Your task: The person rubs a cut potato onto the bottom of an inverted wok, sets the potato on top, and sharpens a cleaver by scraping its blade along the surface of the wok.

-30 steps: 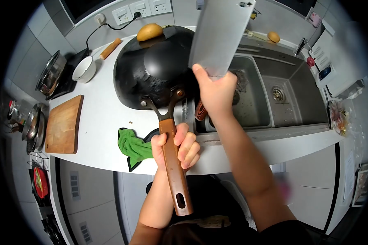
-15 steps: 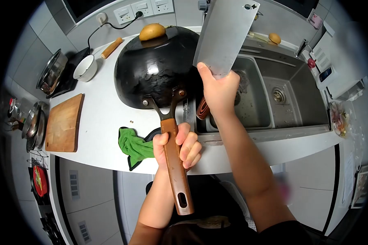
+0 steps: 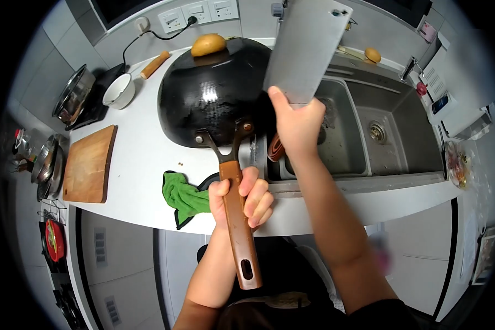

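A black wok (image 3: 203, 93) is turned bottom up above the counter. My left hand (image 3: 245, 198) is wrapped around its brown handle (image 3: 239, 236), which points toward me. My right hand (image 3: 300, 124) grips a cleaver (image 3: 305, 55) held upright beside the wok, its broad steel blade pointing up. The end of the cleaver's wooden handle (image 3: 276, 148) shows below my fist. A potato (image 3: 208, 45) appears at the wok's far edge; whether it rests on the wok or behind it I cannot tell. Near my left hand lies a green cloth (image 3: 184, 197).
A double sink (image 3: 363, 148) lies to the right, with another potato (image 3: 372, 55) behind it. On the left are a cutting board (image 3: 89, 165), a white bowl (image 3: 119, 91), a rolling pin (image 3: 155, 65) and a glass-lidded pot (image 3: 71, 96). A plugged cord (image 3: 165, 37) runs along the wall.
The whole view has shifted slightly to the right. Both hands keep the same hold on the wok and the cleaver, with little other movement visible.
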Demonstrator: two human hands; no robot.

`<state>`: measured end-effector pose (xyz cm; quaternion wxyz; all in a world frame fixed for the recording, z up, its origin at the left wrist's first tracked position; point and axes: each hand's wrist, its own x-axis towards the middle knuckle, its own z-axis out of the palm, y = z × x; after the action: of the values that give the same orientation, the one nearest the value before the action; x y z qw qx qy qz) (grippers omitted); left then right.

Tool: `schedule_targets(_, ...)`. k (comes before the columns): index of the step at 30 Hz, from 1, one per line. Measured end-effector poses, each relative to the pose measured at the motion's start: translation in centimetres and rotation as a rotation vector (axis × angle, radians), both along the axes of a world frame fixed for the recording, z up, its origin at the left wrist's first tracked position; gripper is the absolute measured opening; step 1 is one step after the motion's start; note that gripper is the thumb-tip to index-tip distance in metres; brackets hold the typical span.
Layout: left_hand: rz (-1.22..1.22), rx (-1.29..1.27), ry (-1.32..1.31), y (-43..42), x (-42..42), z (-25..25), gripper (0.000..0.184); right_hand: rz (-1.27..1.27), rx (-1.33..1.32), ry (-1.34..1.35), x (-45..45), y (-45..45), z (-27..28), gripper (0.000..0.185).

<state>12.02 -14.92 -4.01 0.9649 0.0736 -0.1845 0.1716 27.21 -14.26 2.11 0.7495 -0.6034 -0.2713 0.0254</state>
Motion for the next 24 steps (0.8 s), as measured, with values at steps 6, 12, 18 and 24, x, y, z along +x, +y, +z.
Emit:
schedule_targets(6,0.012,0.025,0.052,-0.2,-0.1,0.2,0.037,0.113,-0.012,-0.046,-1.1,-0.4,0.1,0.016)
schedule_targets(12,0.024,0.053,0.031,-0.2,0.3,0.2,0.039,0.121,0.015,0.039,0.2,-0.6,-0.4,0.015)
schedule_targets(18,0.056,0.065,0.065,-0.5,0.5,0.3,0.045,0.141,0.06,0.044,1.0,-0.7,-0.8,0.013)
schedule_targets(24,0.068,0.13,0.159,-0.5,0.6,0.6,0.053,0.141,0.024,0.042,0.8,-0.5,-0.9,0.013)
